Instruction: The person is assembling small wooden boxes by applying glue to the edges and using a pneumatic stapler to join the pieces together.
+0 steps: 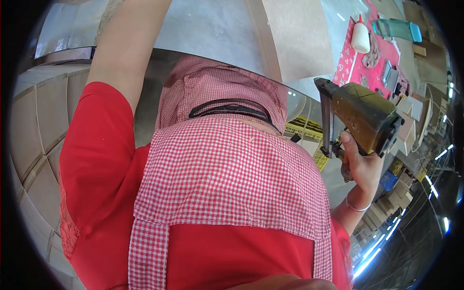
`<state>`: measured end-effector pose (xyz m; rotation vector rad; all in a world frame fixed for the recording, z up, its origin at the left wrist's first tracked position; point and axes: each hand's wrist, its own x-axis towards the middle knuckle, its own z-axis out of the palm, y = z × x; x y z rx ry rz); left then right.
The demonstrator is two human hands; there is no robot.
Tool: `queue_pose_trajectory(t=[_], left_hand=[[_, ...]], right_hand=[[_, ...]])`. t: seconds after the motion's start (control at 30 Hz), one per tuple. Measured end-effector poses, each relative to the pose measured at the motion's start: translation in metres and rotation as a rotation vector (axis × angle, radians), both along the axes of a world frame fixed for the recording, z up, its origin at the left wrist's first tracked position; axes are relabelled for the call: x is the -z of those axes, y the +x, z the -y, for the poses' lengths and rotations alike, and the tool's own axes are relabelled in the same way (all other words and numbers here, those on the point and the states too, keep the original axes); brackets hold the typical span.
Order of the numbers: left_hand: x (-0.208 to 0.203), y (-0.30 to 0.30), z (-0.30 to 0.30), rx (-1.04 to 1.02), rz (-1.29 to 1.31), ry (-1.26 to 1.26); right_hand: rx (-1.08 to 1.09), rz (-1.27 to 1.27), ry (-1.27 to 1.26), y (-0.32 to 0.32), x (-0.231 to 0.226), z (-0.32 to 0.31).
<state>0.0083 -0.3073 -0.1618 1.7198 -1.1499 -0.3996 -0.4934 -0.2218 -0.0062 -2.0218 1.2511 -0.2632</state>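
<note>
My right hand point(363, 166) is wrapped round the grip of a worn, brownish-black pneumatic staple gun point(360, 108). The gun is raised at my right side, beyond the edge of the worktable point(208, 34), and its narrow nose points toward the table. My thumb lies along its side, while the other fingers are partly hidden. On the left, my bare forearm point(123, 43) reaches over the table and runs out of the picture at the top, so my left hand does not show. A wooden strip point(263, 38) and a pale thin board point(299, 36) lie on the tabletop.
To the far right, a pink patterned cloth point(345, 58) carries a white squeeze bottle point(360, 38) with a red tip, a rag point(372, 53) and a teal bottle point(396, 30). Stacked boards point(48, 111) stand at my left. A yellow crate point(304, 126) sits below the table.
</note>
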Motion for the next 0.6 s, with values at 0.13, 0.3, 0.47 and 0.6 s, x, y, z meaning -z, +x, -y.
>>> queue_pose_trajectory(t=[0.13, 0.3, 0.47, 0.6], left_hand=[[-0.004, -0.006, -0.005, -0.001, 0.002, -0.039], [-0.004, -0.006, -0.008, 0.032, -0.006, -0.085], [0.0, -0.004, -0.008, 0.049, -0.005, -0.11], [0.0, -0.003, -0.012, 0.034, -0.025, -0.097]], right_hand=[[0.008, 0.041, 0.004, 0.004, -0.001, 0.001], [-0.005, 0.003, 0.009, 0.012, -0.004, 0.001], [0.006, -0.026, 0.044, 0.015, -0.006, 0.004], [-0.033, -0.058, 0.066, 0.017, -0.01, 0.008]])
